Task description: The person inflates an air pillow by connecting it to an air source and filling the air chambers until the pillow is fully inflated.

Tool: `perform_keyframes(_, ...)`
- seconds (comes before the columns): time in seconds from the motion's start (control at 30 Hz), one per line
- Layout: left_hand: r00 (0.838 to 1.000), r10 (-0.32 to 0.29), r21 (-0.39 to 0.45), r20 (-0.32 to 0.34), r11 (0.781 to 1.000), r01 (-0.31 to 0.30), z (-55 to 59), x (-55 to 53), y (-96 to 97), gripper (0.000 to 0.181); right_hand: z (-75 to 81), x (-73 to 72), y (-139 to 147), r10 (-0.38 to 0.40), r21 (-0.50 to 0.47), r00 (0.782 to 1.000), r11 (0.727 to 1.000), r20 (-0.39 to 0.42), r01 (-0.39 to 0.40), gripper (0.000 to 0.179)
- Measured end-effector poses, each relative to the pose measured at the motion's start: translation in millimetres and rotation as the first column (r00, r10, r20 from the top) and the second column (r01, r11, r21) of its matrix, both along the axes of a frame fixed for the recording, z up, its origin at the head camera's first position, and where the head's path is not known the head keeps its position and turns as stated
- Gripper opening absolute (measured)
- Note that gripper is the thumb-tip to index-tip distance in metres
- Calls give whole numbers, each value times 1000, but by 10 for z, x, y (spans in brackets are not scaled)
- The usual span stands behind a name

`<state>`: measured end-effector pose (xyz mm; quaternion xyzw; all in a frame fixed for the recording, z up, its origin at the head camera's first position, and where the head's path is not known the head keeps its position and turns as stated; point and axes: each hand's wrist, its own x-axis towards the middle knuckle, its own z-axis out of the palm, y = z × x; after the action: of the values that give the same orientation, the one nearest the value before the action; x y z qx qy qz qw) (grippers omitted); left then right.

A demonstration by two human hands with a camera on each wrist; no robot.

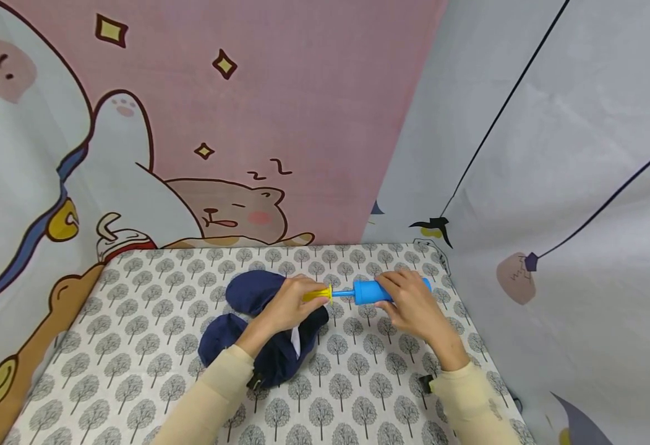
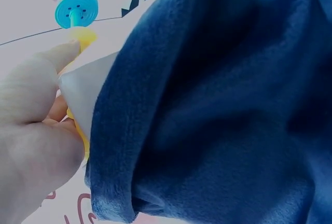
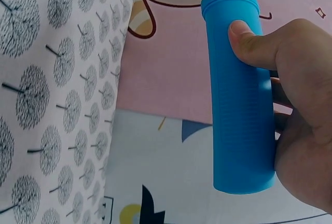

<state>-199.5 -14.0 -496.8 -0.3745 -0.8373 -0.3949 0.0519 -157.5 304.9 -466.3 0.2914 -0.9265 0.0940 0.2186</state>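
Observation:
A blue hand pump point(image 1: 367, 292) is held sideways above the table by both hands. My left hand point(image 1: 287, 304) grips its yellow handle point(image 1: 317, 295) at the left end. Around the blue barrel point(image 3: 238, 99) curl the fingers of my right hand point(image 1: 414, 306), the thumb lying along its side in the right wrist view. A length of thin blue rod point(image 1: 342, 293) shows between handle and barrel. Beneath the left forearm lies a soft navy fabric piece point(image 1: 286, 358) with rounded lobes and a white tag point(image 1: 295, 341); it fills much of the left wrist view.
A cloth with a grey tree print point(image 1: 152, 371) covers the table. Printed curtains stand behind it and to the right, pink point(image 1: 325, 123) at the back and pale grey point(image 1: 592, 185) at the right. A small black object point(image 1: 426, 383) sits by the right sleeve.

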Motion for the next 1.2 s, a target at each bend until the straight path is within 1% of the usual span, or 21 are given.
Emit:
perform_keyframes(0.17, 1000, 7, 10, 3, 1000, -7, 9, 12, 3, 30, -4, -16, -112, 15, 5, 1000, 1000, -9, -15, 55)
perform_keyframes(0.33, 1000, 14, -5, -3, 1000, -14, 10, 16, 24, 29, -13, -17, -208, 12, 20, 1000, 1000, 11, -12, 57)
perform_keyframes(0.53, 999, 4, -25, -50, 1000, -5, 12, 11, 25, 24, -26, -2, -226, 15, 8, 999, 1000, 50, -16, 58)
perform_keyframes(0.63, 998, 1, -19, -58, 1000, -2, 17, 3, 10, 24, -14, 4, -168, 1, -7, 998, 1000, 66, -1, 58)
perform_keyframes(0.83, 1000, -1, -11, -8, 1000, 0, 21, 6, -17, 25, -3, 8, 59, -24, -27, 997, 999, 78, 26, 56)
perform_keyframes(0.93, 1000, -3, -11, 6, 1000, 3, 16, 5, -14, 26, 1, 20, 181, -31, -36, 996, 999, 84, 34, 56)
perform_keyframes(1.07, 1000, -3, -14, -3, 1000, 3, 11, 4, -13, 26, 12, 36, 322, -34, -52, 996, 998, 86, 39, 56)
perform_keyframes(1.2, 1000, -2, -14, -10, 1000, 1, 17, 9, -19, 25, 38, 65, 427, -55, -70, 993, 996, 102, 63, 56)
